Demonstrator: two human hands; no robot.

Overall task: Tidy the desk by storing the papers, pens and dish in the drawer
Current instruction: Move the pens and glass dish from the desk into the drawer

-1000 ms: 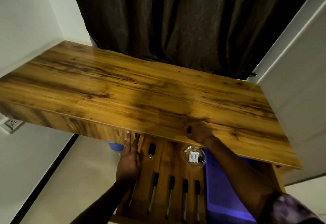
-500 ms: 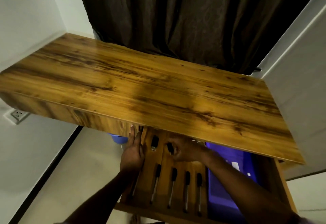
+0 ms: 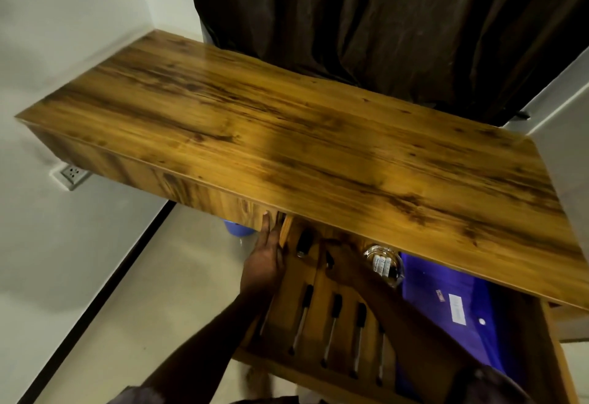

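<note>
left hand (image 3: 264,260) flat, outstretched along drawer (image 3: 286,230) wall | right hand (image 3: 345,268) inside, dish (image 3: 385,265) just right of it | its grip unreadable in shadow under desk (image 3: 318,148)

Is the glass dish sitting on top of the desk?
No, the glass dish sits down in the open drawer, beside the pens.

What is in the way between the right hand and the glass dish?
Nothing visible. The right hand lies close beside the glass dish, on its left, and both are inside the open drawer.
</note>
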